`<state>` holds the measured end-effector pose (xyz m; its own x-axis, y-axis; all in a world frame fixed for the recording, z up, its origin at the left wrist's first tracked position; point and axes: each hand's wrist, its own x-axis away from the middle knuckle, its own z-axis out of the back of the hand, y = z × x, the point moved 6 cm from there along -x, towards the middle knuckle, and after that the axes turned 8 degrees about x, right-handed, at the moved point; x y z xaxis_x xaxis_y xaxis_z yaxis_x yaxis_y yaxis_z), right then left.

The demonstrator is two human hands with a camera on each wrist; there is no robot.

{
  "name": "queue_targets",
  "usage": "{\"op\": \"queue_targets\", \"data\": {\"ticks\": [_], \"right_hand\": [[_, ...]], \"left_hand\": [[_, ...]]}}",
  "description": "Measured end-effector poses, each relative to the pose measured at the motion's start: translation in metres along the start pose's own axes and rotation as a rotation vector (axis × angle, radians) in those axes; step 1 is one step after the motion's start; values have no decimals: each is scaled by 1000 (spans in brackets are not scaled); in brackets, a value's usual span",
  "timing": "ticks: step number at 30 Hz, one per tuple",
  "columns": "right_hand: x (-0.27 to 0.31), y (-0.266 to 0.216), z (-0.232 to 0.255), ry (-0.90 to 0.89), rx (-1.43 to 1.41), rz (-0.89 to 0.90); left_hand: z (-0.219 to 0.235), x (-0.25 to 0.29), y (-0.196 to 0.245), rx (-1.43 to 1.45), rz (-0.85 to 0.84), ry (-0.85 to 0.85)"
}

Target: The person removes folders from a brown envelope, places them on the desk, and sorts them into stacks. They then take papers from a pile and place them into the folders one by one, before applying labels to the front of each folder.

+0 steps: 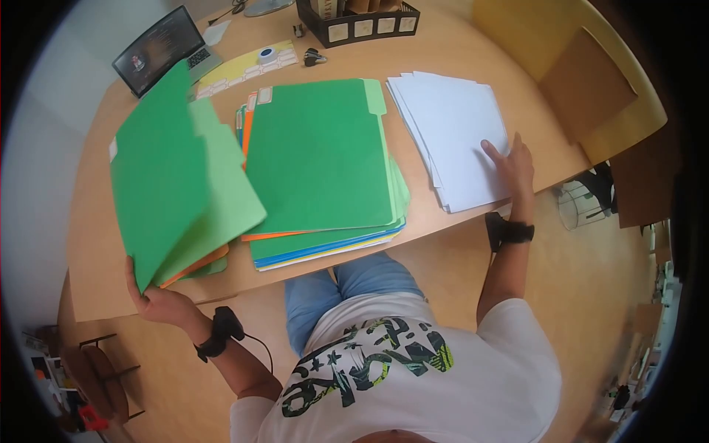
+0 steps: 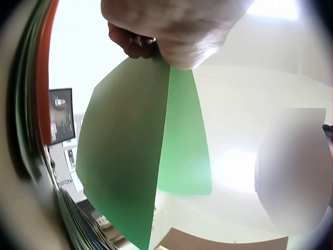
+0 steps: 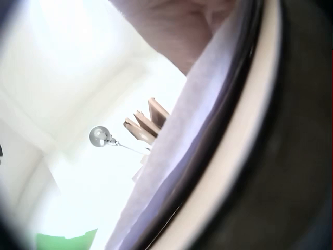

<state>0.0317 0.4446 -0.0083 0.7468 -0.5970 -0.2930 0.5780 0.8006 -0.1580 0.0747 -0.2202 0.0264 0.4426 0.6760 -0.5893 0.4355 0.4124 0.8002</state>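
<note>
In the head view the left hand (image 1: 164, 304) pinches the near corner of a green folder (image 1: 159, 177), which stands partly raised and opened over the left pile. The left wrist view shows curled fingers of that hand (image 2: 171, 31) on the green folder's edge (image 2: 125, 140). A middle pile topped by a green folder (image 1: 317, 155) has orange, blue and yellow edges below. The right hand (image 1: 515, 166) rests, fingers spread, on the right edge of a stack of white paper (image 1: 458, 140). In the right wrist view, part of that hand (image 3: 177, 31) lies by the paper (image 3: 171, 135).
A laptop (image 1: 166, 52) stands at the back left, beside a yellow sheet (image 1: 244, 70) with a small round object on it. Keys (image 1: 314, 57) lie near a black organizer (image 1: 362, 28). The table (image 1: 96, 273) has its front edge by the person's lap; a yellow chair (image 1: 509, 29) is at the right.
</note>
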Motion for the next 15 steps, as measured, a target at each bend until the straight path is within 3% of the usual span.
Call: {"op": "queue_targets", "data": {"ticks": [1, 2, 5, 9, 12, 15], "right_hand": [[-8, 5, -13, -116, -91, -13], [-12, 8, -19, -77, 13, 19], [-13, 7, -20, -77, -110, 172], [-14, 15, -26, -66, -162, 245], [-9, 11, -19, -34, -163, 260], [-9, 7, -15, -100, -193, 267]], "left_hand": [[7, -6, -2, -19, 23, 18], [15, -13, -5, -38, 45, 41], [46, -30, -39, -193, 97, 37], [61, -37, -72, -354, 66, -121], [76, -44, -107, -756, -69, -315], [50, -23, -53, -827, -337, -154]]}}
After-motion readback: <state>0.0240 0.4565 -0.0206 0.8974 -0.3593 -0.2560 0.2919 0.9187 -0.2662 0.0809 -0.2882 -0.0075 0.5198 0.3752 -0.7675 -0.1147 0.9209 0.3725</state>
